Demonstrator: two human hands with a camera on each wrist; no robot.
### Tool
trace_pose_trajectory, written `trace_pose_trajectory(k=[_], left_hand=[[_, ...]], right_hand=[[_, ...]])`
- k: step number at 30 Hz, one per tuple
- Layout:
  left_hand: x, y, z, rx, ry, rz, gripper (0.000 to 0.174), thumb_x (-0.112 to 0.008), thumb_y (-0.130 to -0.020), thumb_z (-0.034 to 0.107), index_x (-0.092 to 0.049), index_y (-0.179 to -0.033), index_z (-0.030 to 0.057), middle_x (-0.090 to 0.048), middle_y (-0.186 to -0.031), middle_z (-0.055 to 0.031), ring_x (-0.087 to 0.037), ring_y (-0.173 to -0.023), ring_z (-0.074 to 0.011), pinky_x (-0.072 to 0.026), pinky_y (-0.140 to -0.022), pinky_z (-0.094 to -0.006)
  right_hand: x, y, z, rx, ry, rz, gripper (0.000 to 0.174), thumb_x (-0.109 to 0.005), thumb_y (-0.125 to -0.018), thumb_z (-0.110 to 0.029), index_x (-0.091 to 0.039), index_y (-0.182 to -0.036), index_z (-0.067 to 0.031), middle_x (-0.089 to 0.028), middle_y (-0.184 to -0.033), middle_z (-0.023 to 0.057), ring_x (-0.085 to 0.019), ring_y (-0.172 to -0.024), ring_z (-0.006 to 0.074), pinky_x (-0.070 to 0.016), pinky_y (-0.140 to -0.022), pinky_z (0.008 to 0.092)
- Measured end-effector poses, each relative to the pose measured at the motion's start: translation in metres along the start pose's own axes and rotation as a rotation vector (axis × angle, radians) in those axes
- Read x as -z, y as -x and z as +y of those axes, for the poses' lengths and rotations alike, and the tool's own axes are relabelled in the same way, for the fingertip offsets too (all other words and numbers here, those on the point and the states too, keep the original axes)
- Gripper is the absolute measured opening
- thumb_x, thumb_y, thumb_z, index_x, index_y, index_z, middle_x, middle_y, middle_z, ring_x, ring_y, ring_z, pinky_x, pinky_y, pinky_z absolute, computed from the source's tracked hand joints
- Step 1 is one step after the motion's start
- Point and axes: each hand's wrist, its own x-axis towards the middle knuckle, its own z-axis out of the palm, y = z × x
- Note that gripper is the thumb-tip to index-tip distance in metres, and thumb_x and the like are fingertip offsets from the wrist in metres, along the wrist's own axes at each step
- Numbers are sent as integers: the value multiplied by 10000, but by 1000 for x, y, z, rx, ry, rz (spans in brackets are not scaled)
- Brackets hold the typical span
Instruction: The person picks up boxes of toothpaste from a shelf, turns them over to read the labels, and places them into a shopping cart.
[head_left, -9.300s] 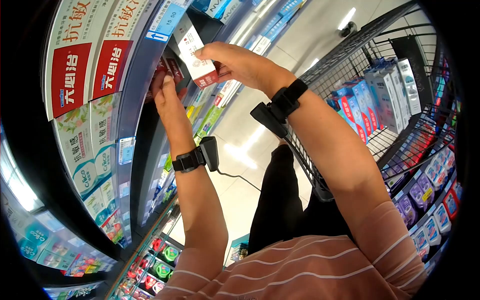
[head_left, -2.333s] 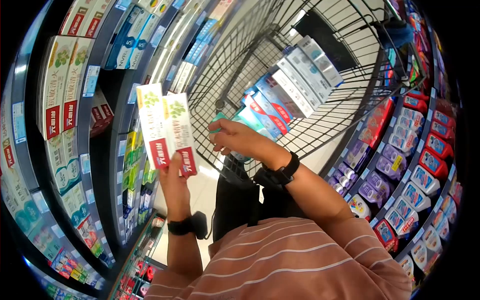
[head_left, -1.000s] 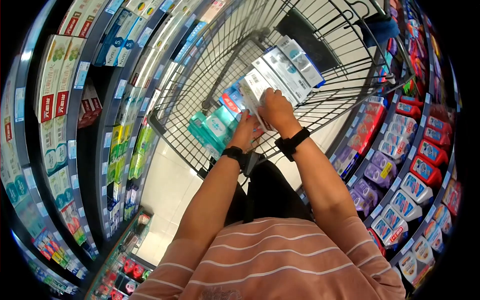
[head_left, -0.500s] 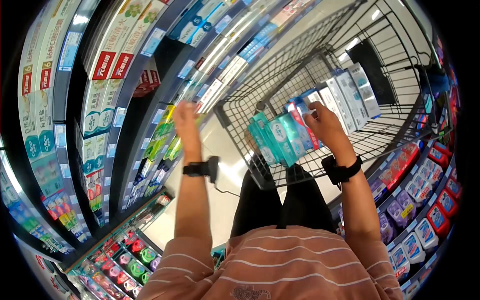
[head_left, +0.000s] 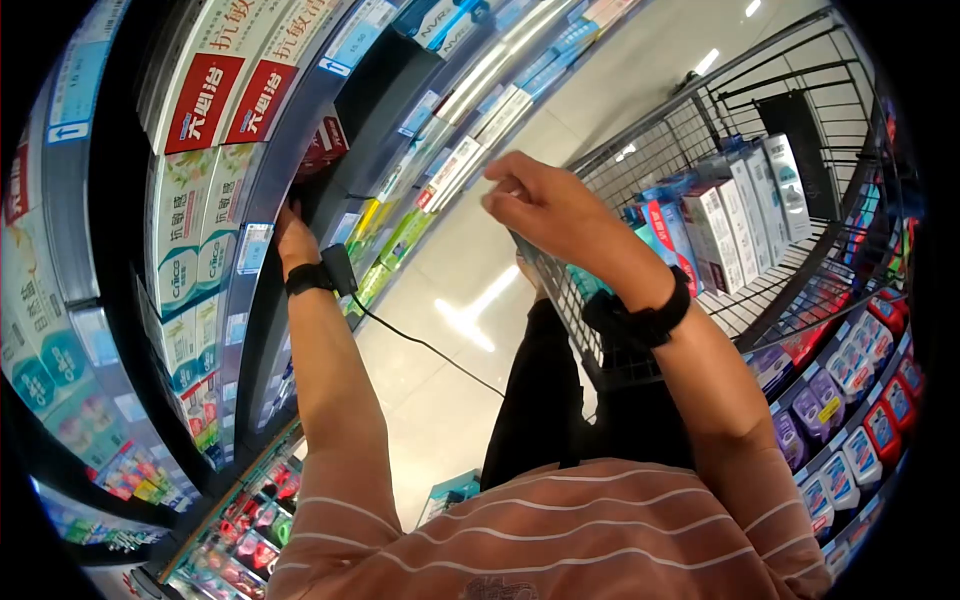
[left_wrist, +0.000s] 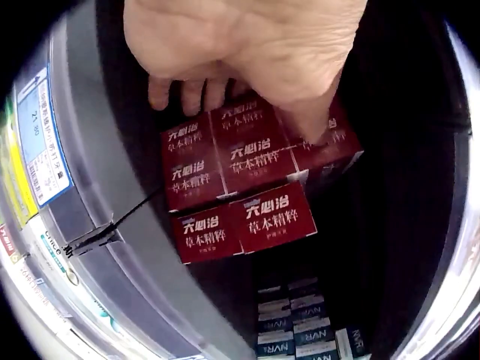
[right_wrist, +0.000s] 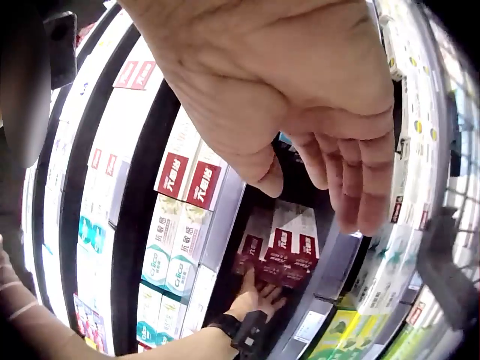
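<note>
My left hand [head_left: 294, 240] reaches deep into a dark shelf bay, its fingers hidden there in the head view. In the left wrist view it lies over a stack of dark red toothpaste boxes [left_wrist: 256, 159], fingers extended over the top and thumb against the right-hand box. Two more red boxes [left_wrist: 276, 219] sit lower, at the front of the stack. White-topped boxes with red ends show in that bay in the right wrist view. My right hand [head_left: 550, 205], holding nothing, hovers between shelf and cart with fingers loosely bent; in the right wrist view its fingers [right_wrist: 367, 172] hang relaxed.
A wire shopping cart [head_left: 570, 300] stands at my right, with white boxes [head_left: 712, 235] and blue-red packs in it. Shelf fronts with price labels [head_left: 254, 246] edge the bay. Blue NVR boxes [left_wrist: 311, 330] lie deeper. Detergent bottles [head_left: 840, 480] line the far right.
The white-and-red toothpaste boxes held earlier went into the cart with both hands. Since then my left hand has swung left into the shelf, and my right hand has come away from the cart's boxes.
</note>
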Motion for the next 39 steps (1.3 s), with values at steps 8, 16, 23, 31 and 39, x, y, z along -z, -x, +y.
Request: trace_pose_trajectory(k=[8, 16, 23, 31, 39], left_hand=[[29, -22, -3, -31, -9, -138, 448, -429, -1066, 299, -481, -1443, 63, -476, -1506, -140, -419, -1401, -315, -317, -1179, -479], [-12, -23, 66, -826, -1310, -207, 451, -586, -996, 362, -616, -1317, 46, -624, -1327, -180, -570, -1226, -359, -422, -1068, -438], [-10, -27, 44, -727, -968, -286, 423, -587, -1003, 296, -597, -1338, 38, -619, -1348, -169, -574, -1238, -322, -446, -1066, -413], [-2, -14, 30, -153, -381, -507, 512, -485, -1032, 385, -466, -1444, 81, -459, -1527, -108, -385, -1427, -305, -274, -1187, -549], [-25, 51, 60, 420, 609, -264, 463, -365, -1062, 419, -485, -1414, 143, -479, -1512, -64, -414, -1401, -270, -307, -1152, -521]], right_hand=[[-75, -139, -1, 90, -121, 6, 566, -575, -979, -456, -574, -1306, 5, -667, -1086, 156, -649, -1016, 229, -501, -879, 344], [-155, -250, 14, 435, 483, -91, 405, -399, -1010, -241, -618, -1304, -69, -581, -1363, 260, -558, -1267, 434, -456, -1070, 450], [-208, -290, 32, 384, 371, 61, 533, -411, -992, -432, -562, -1380, -99, -589, -1380, 225, -551, -1290, 396, -446, -1090, 433], [-167, -252, 15, 251, 330, 67, 532, -458, -949, -464, -656, -1247, -70, -655, -1261, 245, -558, -1222, 488, -483, -1035, 477], [-129, -176, -1, 26, -31, -29, 625, -546, -880, -540, -675, -1141, 13, -608, -1122, 300, -595, -1037, 399, -490, -895, 428]])
